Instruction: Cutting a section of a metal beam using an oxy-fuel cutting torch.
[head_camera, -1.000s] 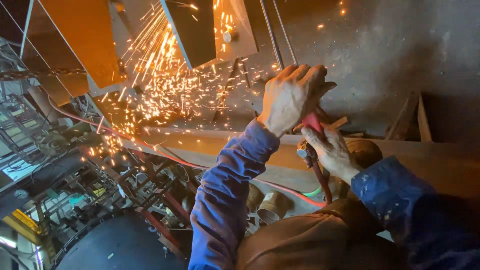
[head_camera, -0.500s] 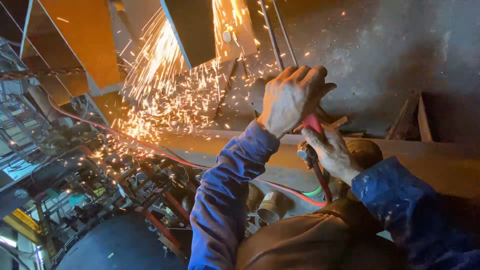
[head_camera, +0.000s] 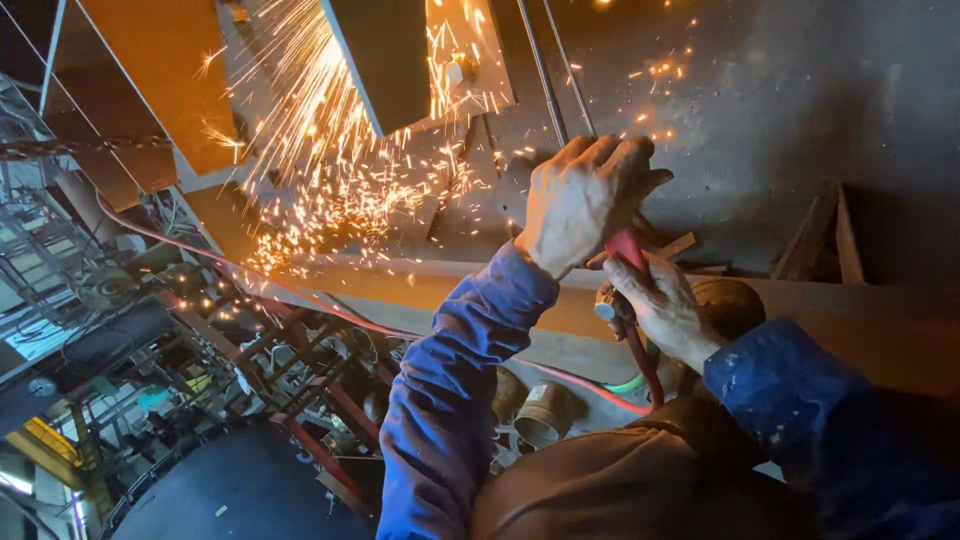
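My left hand (head_camera: 583, 202) is clamped over the front of a power grinder, which it mostly hides. My right hand (head_camera: 662, 305) grips the grinder's red rear handle (head_camera: 628, 247), where a red cable (head_camera: 642, 355) hangs down. Both arms wear blue sleeves. The tool rests against a long metal beam (head_camera: 420, 285) that runs across the view. A fan of orange sparks (head_camera: 320, 150) shoots up and to the left from under my left hand. The grinding disc itself is hidden.
Orange-brown steel plates (head_camera: 150, 90) stand at the upper left. A red hose (head_camera: 300, 298) runs along the beam. Red metal frames (head_camera: 300, 400) and clutter lie lower left. Round metal fittings (head_camera: 540, 415) sit under the beam. A grey wall (head_camera: 780, 110) is behind.
The spark fan has grown and spread higher up and left. Both hands stay in the same grip and place on the grinder.
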